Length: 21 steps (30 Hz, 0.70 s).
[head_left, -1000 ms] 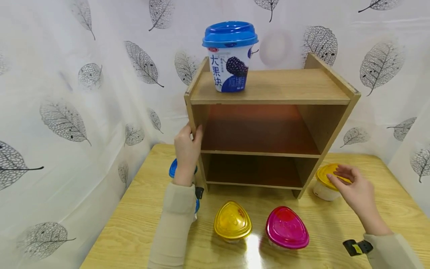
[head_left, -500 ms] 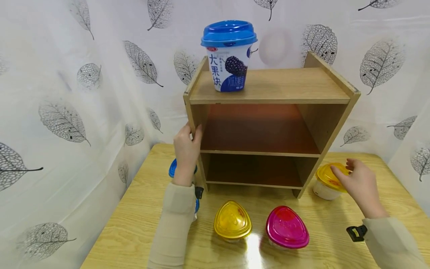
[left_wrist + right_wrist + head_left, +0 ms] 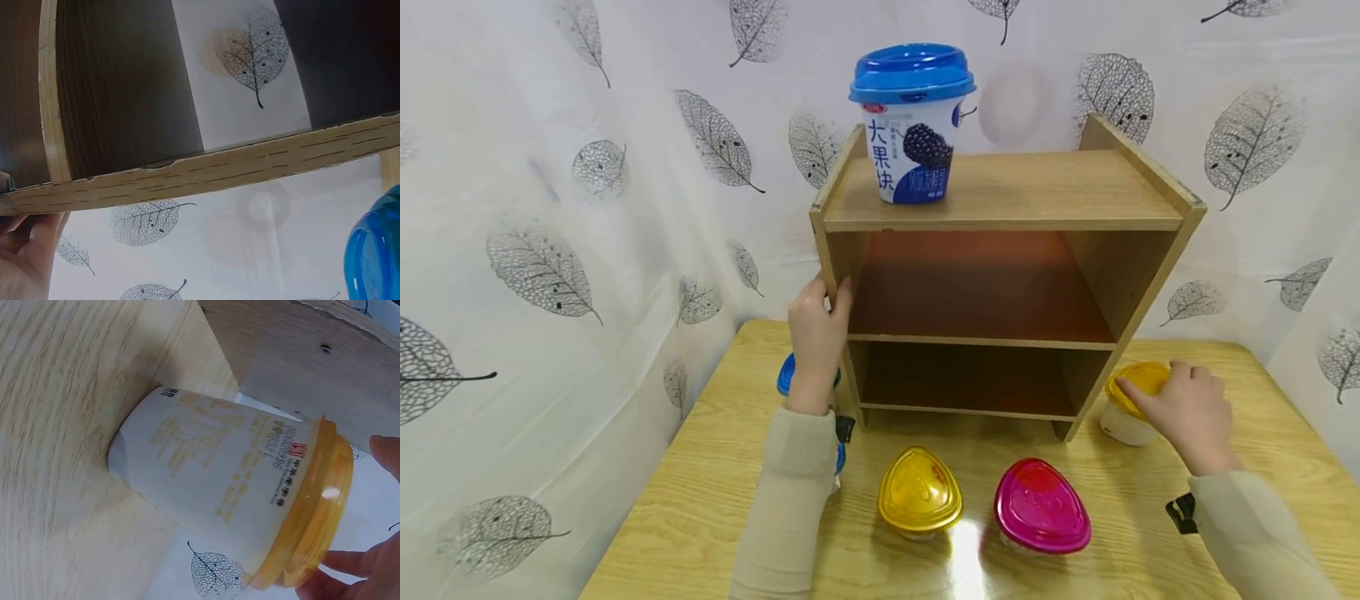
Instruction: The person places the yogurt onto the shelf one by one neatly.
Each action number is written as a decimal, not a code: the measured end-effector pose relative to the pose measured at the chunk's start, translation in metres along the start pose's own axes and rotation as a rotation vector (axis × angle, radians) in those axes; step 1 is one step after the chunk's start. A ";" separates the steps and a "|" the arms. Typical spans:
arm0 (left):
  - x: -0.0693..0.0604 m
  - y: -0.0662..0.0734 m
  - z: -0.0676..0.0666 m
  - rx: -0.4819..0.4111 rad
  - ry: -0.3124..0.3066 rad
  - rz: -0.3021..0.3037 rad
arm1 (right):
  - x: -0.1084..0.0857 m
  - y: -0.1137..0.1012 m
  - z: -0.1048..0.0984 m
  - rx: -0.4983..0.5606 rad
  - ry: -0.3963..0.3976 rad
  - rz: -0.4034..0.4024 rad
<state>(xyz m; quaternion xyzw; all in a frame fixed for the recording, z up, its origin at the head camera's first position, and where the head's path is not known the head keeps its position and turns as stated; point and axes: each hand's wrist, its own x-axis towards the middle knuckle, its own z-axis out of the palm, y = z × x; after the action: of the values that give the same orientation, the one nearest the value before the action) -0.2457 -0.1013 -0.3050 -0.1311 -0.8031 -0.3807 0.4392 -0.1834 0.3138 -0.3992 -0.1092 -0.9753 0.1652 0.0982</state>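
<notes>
The left hand (image 3: 816,340) grips the wooden shelf (image 3: 1037,187). The right hand (image 3: 1197,415), thumb and fingers parted, is at the yellow-lidded cup (image 3: 212,469) alongside.

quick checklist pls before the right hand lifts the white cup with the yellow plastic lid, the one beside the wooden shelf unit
1. White paper-looking cup with yellow plastic lid stands upright on the pale wood-grain table: ok.
2. Its yellow plastic lid looks seated all round the visible rim: ok.
3. Bare right hand has a firm hold: not ok; the wrist view shows the thumb off the lid.
4. Light-brown wooden shelf unit is steadied: ok; the bare left hand grips its left side panel.
5. White, blue-lidded cup with a blackberry picture stands upright on top: ok.
6. Yellow-lidded cup's contents: cannot tell.
</notes>
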 end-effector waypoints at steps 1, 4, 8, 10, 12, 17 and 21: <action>0.000 0.000 0.000 -0.002 -0.002 -0.002 | 0.000 0.000 0.001 -0.015 0.000 0.004; 0.000 0.000 0.000 -0.003 -0.007 -0.004 | 0.000 0.000 0.003 -0.036 0.002 0.013; -0.001 0.002 0.000 -0.005 -0.010 -0.003 | 0.001 0.003 0.005 -0.014 -0.005 -0.001; -0.001 0.002 0.000 -0.010 -0.010 -0.006 | 0.002 0.005 0.004 0.014 -0.014 -0.022; -0.001 0.002 0.000 -0.010 -0.006 -0.009 | 0.005 0.007 0.003 0.045 -0.030 -0.052; 0.000 0.001 -0.001 -0.013 0.001 -0.007 | 0.012 0.011 -0.005 0.134 -0.128 -0.162; 0.000 0.000 -0.001 -0.014 -0.001 -0.009 | 0.015 0.013 -0.008 0.199 -0.211 -0.247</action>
<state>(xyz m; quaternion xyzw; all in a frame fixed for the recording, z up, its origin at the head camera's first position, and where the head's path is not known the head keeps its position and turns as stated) -0.2450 -0.1016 -0.3047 -0.1306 -0.8014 -0.3881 0.4359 -0.1934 0.3316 -0.3934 0.0394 -0.9650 0.2580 0.0252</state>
